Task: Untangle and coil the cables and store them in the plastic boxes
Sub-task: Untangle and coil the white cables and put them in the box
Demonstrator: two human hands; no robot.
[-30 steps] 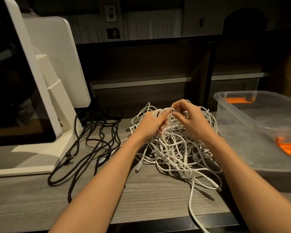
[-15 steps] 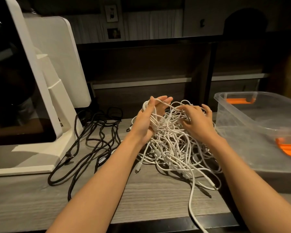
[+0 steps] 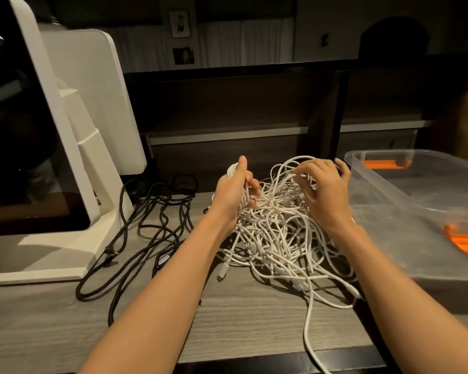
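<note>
A tangled heap of white cables lies on the grey wooden desk between my arms. My left hand grips a bundle of white strands at the heap's left top, thumb up and fingers curled round them. My right hand is at the heap's right top, fingers hooked into raised loops of the white cable. One white strand trails off the desk's front edge. A loose bunch of black cables lies to the left. A clear plastic box with orange latches stands at the right.
A white monitor-like device on a white stand fills the left side, its base on the desk. A dark shelf unit runs along the back. Bare desk surface shows in front of the heap.
My hands have drawn apart from the top middle of the heap; the left has lifted a bundle on the left side, the right has shifted right toward the box, spreading the loops.
</note>
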